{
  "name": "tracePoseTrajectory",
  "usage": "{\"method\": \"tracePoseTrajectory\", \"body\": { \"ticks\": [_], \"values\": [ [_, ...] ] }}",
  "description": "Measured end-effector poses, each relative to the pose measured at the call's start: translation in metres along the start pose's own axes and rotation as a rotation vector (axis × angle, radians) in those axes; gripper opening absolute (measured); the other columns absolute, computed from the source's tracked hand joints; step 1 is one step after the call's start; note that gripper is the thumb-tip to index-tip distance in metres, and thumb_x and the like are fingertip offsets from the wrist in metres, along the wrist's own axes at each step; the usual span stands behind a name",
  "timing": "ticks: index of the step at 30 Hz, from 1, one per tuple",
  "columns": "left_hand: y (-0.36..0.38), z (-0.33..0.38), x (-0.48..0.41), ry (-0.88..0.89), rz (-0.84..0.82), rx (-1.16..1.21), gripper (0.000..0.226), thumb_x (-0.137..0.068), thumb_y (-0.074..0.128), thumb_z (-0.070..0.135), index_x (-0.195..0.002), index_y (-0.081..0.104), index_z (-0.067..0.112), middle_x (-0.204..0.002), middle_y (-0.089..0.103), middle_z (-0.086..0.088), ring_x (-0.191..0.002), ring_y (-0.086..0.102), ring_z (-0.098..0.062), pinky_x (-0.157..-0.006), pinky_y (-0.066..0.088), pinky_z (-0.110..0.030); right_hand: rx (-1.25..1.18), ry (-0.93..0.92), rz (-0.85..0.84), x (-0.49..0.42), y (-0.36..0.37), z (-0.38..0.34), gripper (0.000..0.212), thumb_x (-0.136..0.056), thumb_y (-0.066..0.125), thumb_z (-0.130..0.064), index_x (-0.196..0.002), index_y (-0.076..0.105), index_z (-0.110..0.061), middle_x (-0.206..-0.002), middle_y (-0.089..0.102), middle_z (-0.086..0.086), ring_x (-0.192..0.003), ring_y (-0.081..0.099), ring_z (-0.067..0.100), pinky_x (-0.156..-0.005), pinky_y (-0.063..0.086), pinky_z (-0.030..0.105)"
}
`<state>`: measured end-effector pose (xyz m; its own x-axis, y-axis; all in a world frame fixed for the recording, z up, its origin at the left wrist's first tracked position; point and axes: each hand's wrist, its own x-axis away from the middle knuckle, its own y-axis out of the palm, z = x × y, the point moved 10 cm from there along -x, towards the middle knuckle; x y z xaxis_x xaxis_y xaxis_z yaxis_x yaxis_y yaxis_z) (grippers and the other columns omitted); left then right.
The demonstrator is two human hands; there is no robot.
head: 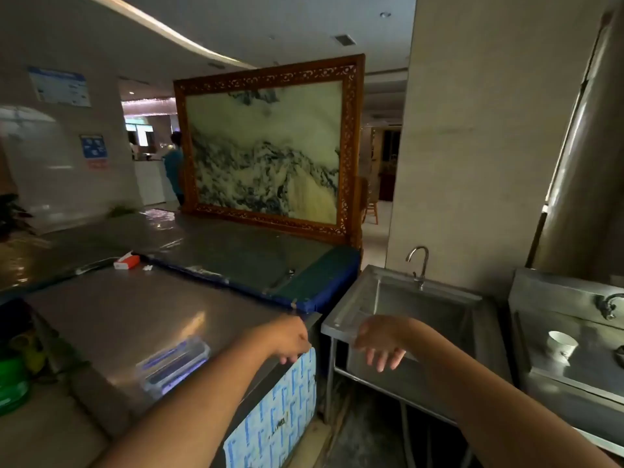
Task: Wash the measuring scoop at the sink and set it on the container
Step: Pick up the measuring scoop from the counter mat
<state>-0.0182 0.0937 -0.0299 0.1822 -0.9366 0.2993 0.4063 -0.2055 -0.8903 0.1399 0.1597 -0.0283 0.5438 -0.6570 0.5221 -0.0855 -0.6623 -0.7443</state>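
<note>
Beside the counter's right edge stands the steel sink (pixel 341 319), its basin dim, with nothing that I can make out inside it. A curved tap (pixel 418 265) rises from the sink's back rim. No scoop can be made out in either hand, and I cannot tell where it is. On the counter (pixel 118 315), toward its front, lies a clear lidded container (pixel 174 364) with blue markings; it is blurred and its contents cannot be read.

The left hand (pixel 290 339) hangs over the counter's right front corner, fingers curled downward and close together, holding nothing that shows. The right hand (pixel 381 342) hovers at the sink's front rim, palm down, fingers loosely spread and drooping, holding nothing.

Right of the sink, on a second steel unit (pixel 574 373), a white paper cup (pixel 562 344) lies tilted on its side; what it holds cannot be seen. Near the counter's far left edge rests a small red and white box (pixel 126 261). Behind the counter stands a large framed stone panel (pixel 266 146). At the far left, below counter level, is something green (pixel 11 383), blurred.
</note>
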Motion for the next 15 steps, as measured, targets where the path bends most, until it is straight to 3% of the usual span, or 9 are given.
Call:
{"method": "tracePoseTrajectory", "body": {
  "ticks": [5,10,15],
  "values": [
    [0.005,-0.015,-0.057,-0.057,-0.131,0.019,0.037,-0.097,0.049,0.032,-0.12,0.065,0.007,-0.111,0.075,-0.011,-0.08,0.065,-0.02,-0.081,0.046,-0.03,0.041,0.039,-0.114,-0.059,-0.014,0.012,0.042,-0.097,0.052,-0.038,-0.131,0.053,-0.014,-0.123,0.067,0.016,-0.091,0.067,0.027,-0.093,0.055,0.045],
    [-0.017,-0.04,-0.151,-0.081,-0.136,0.027,0.036,-0.097,0.047,0.027,-0.118,0.065,0.003,-0.113,0.074,-0.014,-0.079,0.063,-0.022,-0.08,0.043,-0.027,0.043,0.007,-0.114,-0.159,-0.054,0.009,0.04,-0.097,0.052,-0.039,-0.127,0.056,-0.012,-0.12,0.069,0.014,-0.097,0.07,0.028,-0.093,0.055,0.044],
    [-0.047,-0.062,-0.249,-0.066,-0.124,0.048,0.034,-0.095,0.047,0.024,-0.11,0.068,0.001,-0.108,0.076,-0.015,-0.074,0.064,-0.021,-0.081,0.051,-0.028,0.0,-0.013,-0.116,-0.239,-0.098,0.005,0.038,-0.098,0.05,-0.036,-0.125,0.06,-0.011,-0.123,0.068,0.012,-0.109,0.067,0.028,-0.095,0.054,0.042]
  ]
}}
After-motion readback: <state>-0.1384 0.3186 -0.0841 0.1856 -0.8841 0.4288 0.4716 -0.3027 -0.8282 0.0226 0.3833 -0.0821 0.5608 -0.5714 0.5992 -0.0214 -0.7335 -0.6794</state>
